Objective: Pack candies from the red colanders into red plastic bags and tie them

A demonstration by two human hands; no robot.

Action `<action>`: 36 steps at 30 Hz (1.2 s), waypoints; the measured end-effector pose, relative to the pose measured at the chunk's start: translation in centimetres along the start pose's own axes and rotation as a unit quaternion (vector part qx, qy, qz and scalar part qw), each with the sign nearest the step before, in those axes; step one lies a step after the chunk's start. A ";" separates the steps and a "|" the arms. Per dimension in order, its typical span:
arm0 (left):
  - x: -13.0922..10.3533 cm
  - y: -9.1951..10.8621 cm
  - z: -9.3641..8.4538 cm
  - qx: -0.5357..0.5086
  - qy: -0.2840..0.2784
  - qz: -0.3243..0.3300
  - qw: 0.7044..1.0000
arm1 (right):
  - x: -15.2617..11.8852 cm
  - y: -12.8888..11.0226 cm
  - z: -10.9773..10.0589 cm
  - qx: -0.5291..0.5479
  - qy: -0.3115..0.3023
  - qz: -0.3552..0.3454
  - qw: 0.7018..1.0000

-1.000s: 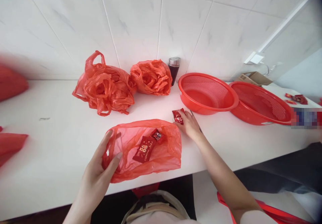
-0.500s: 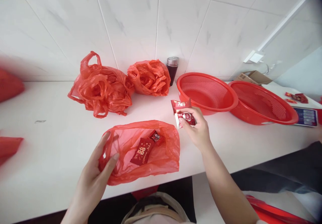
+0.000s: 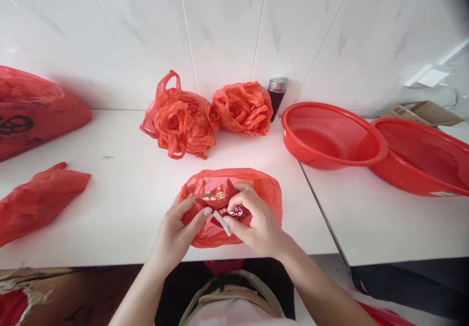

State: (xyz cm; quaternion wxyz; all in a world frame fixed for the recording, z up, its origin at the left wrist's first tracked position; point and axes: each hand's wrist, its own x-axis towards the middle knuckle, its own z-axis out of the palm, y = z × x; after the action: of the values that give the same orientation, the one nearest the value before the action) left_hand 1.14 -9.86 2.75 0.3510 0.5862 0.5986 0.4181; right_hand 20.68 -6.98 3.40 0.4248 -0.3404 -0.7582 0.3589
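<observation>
The left hand has its grip on the upper packet, pinching one end, and the right hand grasps the lower packet with thumb and fingers. Both packets are above the open bag, which is on the table.

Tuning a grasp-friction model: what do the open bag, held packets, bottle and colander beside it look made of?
Open bag: thin plastic film, faintly glossy; translucent, creased.
Held packets: printed wrapper film, shiny, maybe foil-lined; highlights, crisp folds.
Colander: likely rigid moulded plastic, semi-gloss; uniform red, regular holes.
Bottle: silvery, metallic-looking cap; dark body's material unclear.
</observation>
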 end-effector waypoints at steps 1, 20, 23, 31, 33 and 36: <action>0.0 -0.2 0.0 0.015 0.020 0.004 1.000 | 0.0 0.1 0.0 0.010 0.001 0.008 1.000; 0.1 -1.7 0.5 0.175 0.177 0.172 0.953 | 0.4 2.0 -1.0 -0.035 0.061 0.093 0.993; 0.0 -1.9 0.3 0.177 0.180 0.165 0.954 | 0.4 1.7 -1.1 -0.042 0.027 0.110 0.993; -0.2 -1.6 0.9 0.146 0.156 0.174 0.961 | 0.2 2.0 0.5 -0.057 -0.006 0.082 0.995; -0.2 -1.5 1.0 0.138 0.154 0.164 0.965 | 0.2 2.0 0.6 -0.044 0.018 0.078 0.996; -0.1 -1.6 1.0 0.137 0.158 0.144 0.967 | 0.0 2.1 0.7 -0.051 0.047 0.055 0.996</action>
State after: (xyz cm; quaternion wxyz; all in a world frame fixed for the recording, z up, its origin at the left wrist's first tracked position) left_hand 1.45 -9.83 0.90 0.1043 0.6355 0.6070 0.4657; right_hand 20.45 -6.09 1.42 0.4216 -0.4191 -0.7349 0.3265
